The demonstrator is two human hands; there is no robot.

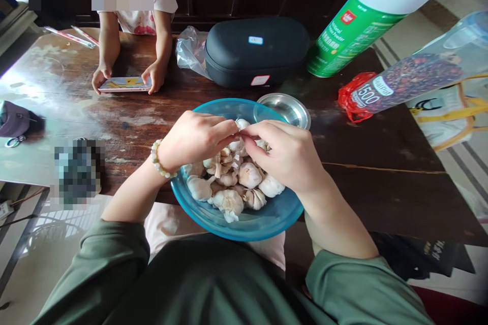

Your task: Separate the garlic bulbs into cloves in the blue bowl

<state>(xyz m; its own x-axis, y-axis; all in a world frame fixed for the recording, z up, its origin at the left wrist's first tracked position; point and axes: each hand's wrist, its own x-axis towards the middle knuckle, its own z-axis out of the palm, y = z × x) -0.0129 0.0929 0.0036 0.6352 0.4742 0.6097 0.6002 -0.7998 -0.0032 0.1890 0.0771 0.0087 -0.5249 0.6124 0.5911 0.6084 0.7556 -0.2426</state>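
A blue translucent bowl (pixel 238 233) full of garlic bulbs (pixel 249 175) sits partly over the table's front edge, against my body. Above its far half, the fingertips of my left hand (pixel 198 139) and my right hand (pixel 285 155) meet in a pinch. Whatever is between them is small and mostly hidden by the fingers. Loose papery skin and some separated cloves lie among the bulbs. Just beyond my right hand stands a shallow metal bowl (pixel 299 111), overlapped by the blue rim.
A black hard case (pixel 257 53), a clear plastic bag (pixel 190 51), a green canister (pixel 366 20) and a jar with a red base (pixel 415 76) stand behind. Across the wooden table (pixel 129 127), another person's hands hold a phone (pixel 125 85). A purple item (pixel 14 119) lies left.
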